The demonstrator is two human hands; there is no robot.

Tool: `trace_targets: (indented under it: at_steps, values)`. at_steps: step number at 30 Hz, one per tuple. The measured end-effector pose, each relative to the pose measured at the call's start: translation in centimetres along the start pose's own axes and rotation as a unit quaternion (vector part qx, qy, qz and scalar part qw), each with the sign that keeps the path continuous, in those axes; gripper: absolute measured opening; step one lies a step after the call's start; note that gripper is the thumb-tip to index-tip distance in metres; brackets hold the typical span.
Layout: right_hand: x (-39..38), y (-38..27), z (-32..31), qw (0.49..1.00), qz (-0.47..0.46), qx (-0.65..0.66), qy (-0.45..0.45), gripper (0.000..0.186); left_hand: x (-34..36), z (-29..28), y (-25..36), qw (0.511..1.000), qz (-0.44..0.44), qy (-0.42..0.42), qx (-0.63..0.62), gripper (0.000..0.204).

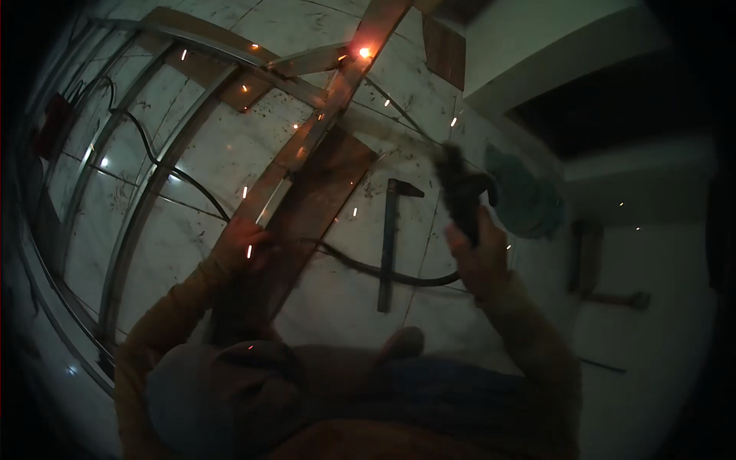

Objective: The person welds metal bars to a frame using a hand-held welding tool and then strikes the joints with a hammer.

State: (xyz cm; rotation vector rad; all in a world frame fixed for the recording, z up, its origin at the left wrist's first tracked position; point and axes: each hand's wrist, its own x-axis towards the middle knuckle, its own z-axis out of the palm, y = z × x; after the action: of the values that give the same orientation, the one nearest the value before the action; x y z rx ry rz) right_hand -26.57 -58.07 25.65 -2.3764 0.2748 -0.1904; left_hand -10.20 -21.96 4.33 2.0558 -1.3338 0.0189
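Observation:
My right hand (481, 253) is closed round a dark welding electrode holder (460, 188). A thin welding rod (402, 113) runs from it toward the upper left. Near the rod's far end a bright glowing spot (364, 52) sits on a square metal tube (349, 80), and sparks fly around. My left hand (245, 239) is closed on the near end of this tube; its fingers are dim. At the far left the tube meets a ladder-like metal frame (170, 119) through short slanted pieces. A black cable (414, 281) trails from the holder.
Brown boards (337, 165) lie under the tube on the tiled floor. Between my hands rests an L-shaped square (389, 245). Teal cloth (525, 195) and a hammer (613, 297) are to the right. Another black cable (146, 142) crosses the frame. A pale ledge (552, 69) stands at upper right.

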Motion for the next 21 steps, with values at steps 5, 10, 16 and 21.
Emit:
trace_targets:
  at_steps: [5,10,16,21]
  values:
    - [0.7,0.2,-0.4,0.920,0.231,0.309,0.073,0.034,-2.2,-3.6,2.2,0.992,-0.125,0.023,0.017,0.030]
    - [2.3,2.7,3.5,0.789,0.295,0.519,0.144,0.040,-3.2,-4.4,-0.1,0.978,-0.166,0.055,0.115,0.023]
    - [-0.7,2.0,13.2,0.745,0.252,0.594,0.169,0.041,-1.2,-5.5,2.6,0.987,-0.126,-0.060,0.074,0.034]
    - [-1.6,2.1,14.4,0.785,0.181,0.570,0.165,0.030,-2.3,-2.0,1.1,0.979,-0.202,0.016,0.035,0.030]
